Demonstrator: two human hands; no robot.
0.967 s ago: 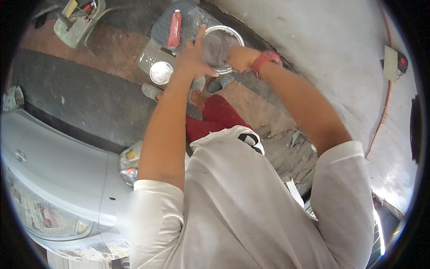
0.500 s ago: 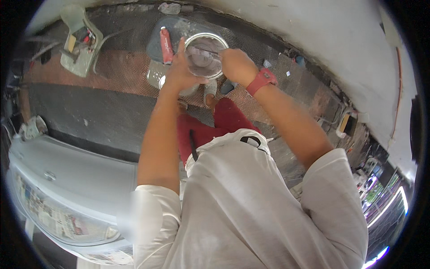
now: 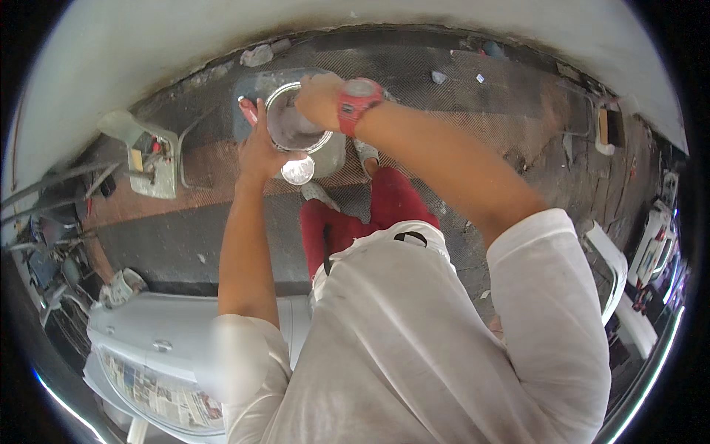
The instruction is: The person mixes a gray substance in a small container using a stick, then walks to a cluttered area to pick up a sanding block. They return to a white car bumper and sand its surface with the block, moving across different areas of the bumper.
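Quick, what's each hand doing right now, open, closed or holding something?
Left hand: open, spread against the side of the round can.
Right hand: looks curled over the can's mouth; whether it holds anything cannot be told.

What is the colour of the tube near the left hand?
The tube is red; it shows best in the head view, partly hidden by the left hand.

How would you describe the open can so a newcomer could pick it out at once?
From the pale car at lower left, look up across the dark floor to the left hand and right hand. The open can lies between them. It is wide and bright-rimmed with a greyish inside, unlike the red tube and smaller shiny disc nearby.
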